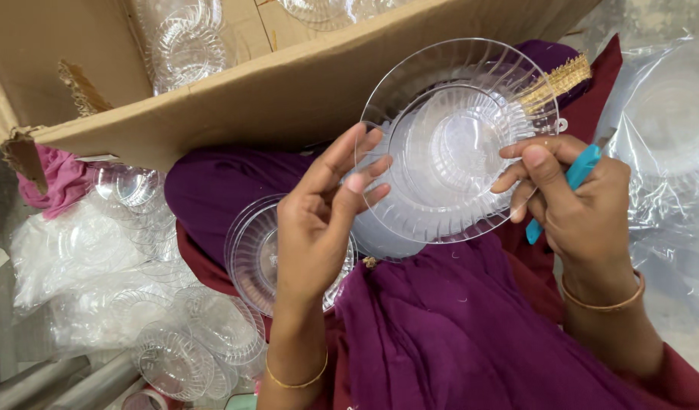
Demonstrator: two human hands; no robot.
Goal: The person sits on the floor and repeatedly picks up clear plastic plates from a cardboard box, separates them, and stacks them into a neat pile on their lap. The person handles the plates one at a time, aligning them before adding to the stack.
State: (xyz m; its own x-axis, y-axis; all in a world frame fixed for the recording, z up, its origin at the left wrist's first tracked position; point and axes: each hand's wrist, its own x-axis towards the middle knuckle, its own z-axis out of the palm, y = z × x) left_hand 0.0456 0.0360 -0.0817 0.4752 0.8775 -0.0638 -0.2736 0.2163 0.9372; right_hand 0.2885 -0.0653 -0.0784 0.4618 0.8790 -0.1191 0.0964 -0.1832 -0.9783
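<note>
A clear ribbed plastic bowl (456,144) is held up over my lap between both hands. My left hand (323,209) touches its left rim with the fingertips, fingers spread. My right hand (574,201) pinches the right rim and also grips a small blue-handled cutter (577,175) whose tip points up right. A second clear bowl (254,254) lies on my purple-clad lap, partly hidden behind my left hand.
An open cardboard box (273,99) with more clear bowls (186,45) stands just beyond my knees. Loose bowls (175,361) and plastic bags (83,258) pile at the left. Another bag of bowls (668,129) lies at the right.
</note>
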